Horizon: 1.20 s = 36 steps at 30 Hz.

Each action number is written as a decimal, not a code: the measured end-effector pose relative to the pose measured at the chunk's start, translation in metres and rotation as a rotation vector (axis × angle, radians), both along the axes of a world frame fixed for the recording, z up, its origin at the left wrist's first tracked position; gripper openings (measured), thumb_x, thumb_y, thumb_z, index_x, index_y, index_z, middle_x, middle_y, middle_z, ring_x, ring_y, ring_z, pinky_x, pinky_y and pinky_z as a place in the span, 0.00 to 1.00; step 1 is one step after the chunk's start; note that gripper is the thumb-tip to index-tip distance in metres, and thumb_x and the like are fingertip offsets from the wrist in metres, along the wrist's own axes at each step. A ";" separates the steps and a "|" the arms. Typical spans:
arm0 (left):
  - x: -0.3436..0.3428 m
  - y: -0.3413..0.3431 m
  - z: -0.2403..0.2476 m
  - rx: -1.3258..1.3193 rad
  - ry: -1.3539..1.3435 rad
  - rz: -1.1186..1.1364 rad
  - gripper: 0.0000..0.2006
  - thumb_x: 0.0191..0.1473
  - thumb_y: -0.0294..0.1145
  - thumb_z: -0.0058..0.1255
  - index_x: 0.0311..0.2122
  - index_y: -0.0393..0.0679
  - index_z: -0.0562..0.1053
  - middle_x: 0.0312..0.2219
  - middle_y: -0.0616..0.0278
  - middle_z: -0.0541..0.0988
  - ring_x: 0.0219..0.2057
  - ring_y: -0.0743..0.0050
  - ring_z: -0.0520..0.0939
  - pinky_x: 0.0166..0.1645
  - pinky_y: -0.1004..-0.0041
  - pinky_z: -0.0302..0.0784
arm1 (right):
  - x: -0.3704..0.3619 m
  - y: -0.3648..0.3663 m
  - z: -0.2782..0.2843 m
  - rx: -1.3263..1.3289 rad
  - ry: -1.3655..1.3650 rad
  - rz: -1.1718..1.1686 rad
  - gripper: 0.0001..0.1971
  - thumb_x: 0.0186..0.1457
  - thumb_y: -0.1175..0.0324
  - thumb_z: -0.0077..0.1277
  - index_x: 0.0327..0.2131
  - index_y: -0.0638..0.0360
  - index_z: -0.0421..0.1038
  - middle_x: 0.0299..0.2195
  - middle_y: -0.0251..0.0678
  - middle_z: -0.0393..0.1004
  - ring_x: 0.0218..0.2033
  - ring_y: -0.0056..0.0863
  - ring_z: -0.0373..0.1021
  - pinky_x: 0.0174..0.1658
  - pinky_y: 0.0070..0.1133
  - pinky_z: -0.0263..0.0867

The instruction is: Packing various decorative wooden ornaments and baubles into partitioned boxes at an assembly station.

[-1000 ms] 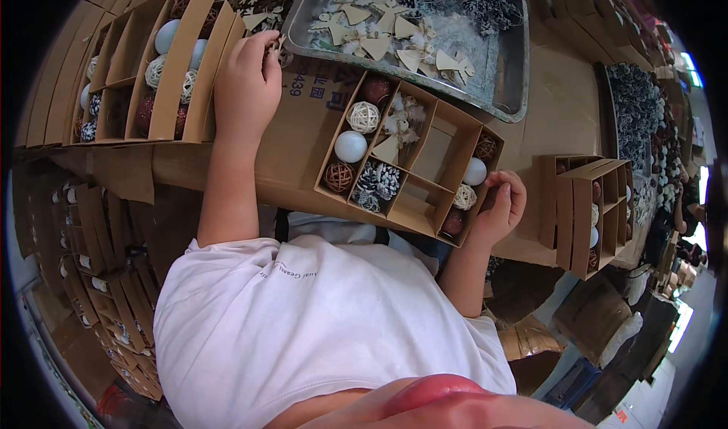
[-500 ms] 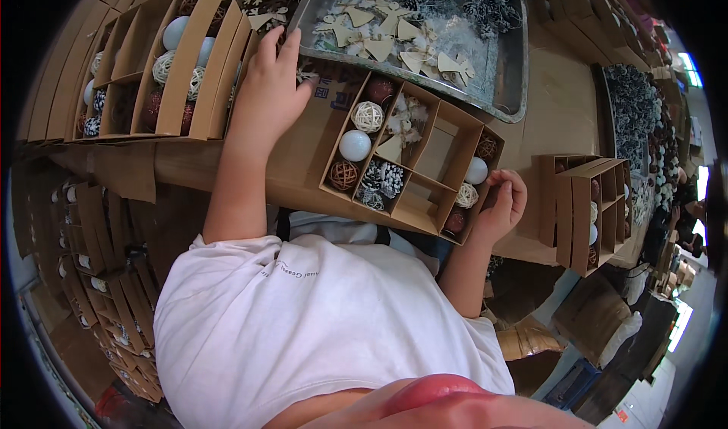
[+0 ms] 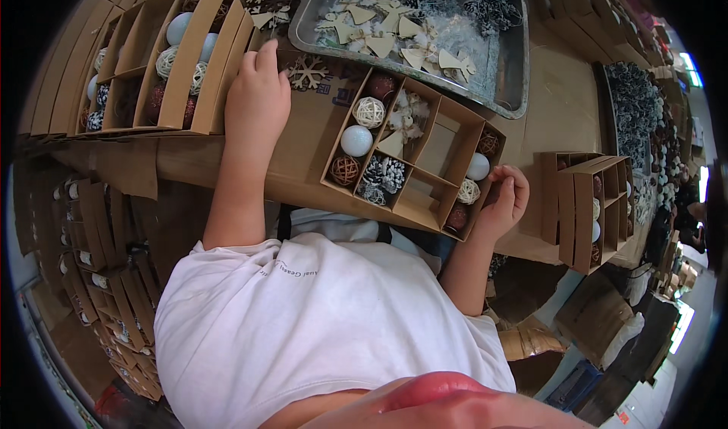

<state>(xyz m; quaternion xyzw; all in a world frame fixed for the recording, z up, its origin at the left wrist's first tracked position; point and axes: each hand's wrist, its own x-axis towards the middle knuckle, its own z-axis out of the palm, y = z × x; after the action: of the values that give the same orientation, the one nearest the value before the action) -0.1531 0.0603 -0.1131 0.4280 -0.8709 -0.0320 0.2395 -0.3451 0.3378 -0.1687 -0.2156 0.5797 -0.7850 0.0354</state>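
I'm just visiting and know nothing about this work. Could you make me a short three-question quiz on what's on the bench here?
1. True or false: the right hand rests at the end of the divided cardboard box.
2. What lies next to the fingers of the left hand? A) a wooden snowflake B) a pair of scissors C) a cup
3. Which container holds the flat wooden cut-outs?

Key: 1 true; 2 A; 3 the metal tray.

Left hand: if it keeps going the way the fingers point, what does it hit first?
Likely the wooden snowflake cutouts just past the fingertips of the left hand, which point up the table between the filled cardboard box and the metal tray. Depth is unclear.
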 end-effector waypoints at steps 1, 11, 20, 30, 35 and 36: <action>0.000 -0.003 -0.002 0.024 0.000 -0.012 0.15 0.53 0.29 0.48 0.47 0.41 0.67 0.39 0.51 0.72 0.35 0.50 0.78 0.38 0.60 0.75 | -0.001 0.000 0.000 0.001 -0.001 0.001 0.08 0.56 0.80 0.38 0.33 0.67 0.70 0.33 0.39 0.71 0.31 0.23 0.66 0.38 0.19 0.63; -0.016 -0.014 -0.013 -0.028 -0.048 -0.003 0.20 0.51 0.29 0.49 0.50 0.40 0.64 0.38 0.49 0.71 0.36 0.49 0.77 0.38 0.58 0.75 | 0.002 -0.001 0.005 0.013 -0.009 -0.006 0.08 0.56 0.79 0.39 0.34 0.67 0.70 0.33 0.39 0.72 0.32 0.23 0.66 0.39 0.19 0.63; -0.015 -0.008 0.017 -0.107 0.056 -0.025 0.13 0.51 0.26 0.46 0.44 0.38 0.68 0.34 0.50 0.72 0.33 0.50 0.76 0.35 0.60 0.75 | 0.002 0.000 0.002 -0.012 -0.010 -0.001 0.07 0.56 0.79 0.40 0.34 0.68 0.70 0.34 0.39 0.71 0.32 0.23 0.66 0.39 0.19 0.63; -0.019 -0.012 0.045 0.267 1.052 -0.384 0.10 0.58 0.26 0.43 0.45 0.37 0.67 0.31 0.60 0.73 0.26 0.73 0.76 0.32 0.77 0.74 | 0.003 -0.001 0.003 0.001 -0.024 -0.003 0.08 0.56 0.79 0.39 0.34 0.68 0.69 0.35 0.40 0.70 0.33 0.23 0.66 0.39 0.19 0.63; -0.029 -0.009 0.053 0.856 1.381 -0.705 0.08 0.57 0.20 0.42 0.42 0.38 0.67 0.30 0.58 0.75 0.29 0.71 0.76 0.35 0.72 0.74 | 0.001 0.000 0.002 -0.018 -0.013 0.012 0.08 0.56 0.79 0.39 0.35 0.68 0.69 0.34 0.39 0.70 0.33 0.23 0.66 0.39 0.19 0.63; -0.032 -0.004 0.050 0.851 1.337 -0.673 0.06 0.57 0.22 0.44 0.40 0.39 0.68 0.30 0.60 0.75 0.28 0.75 0.76 0.34 0.76 0.73 | 0.001 -0.001 0.002 -0.014 -0.015 0.010 0.08 0.56 0.79 0.39 0.35 0.68 0.69 0.34 0.39 0.70 0.33 0.23 0.66 0.39 0.19 0.63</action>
<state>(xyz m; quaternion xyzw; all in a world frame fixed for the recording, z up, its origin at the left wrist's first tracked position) -0.1850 0.0558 -0.0630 0.0919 -0.5414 -0.6702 0.4992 -0.3443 0.3372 -0.1666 -0.2131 0.5727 -0.7905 0.0420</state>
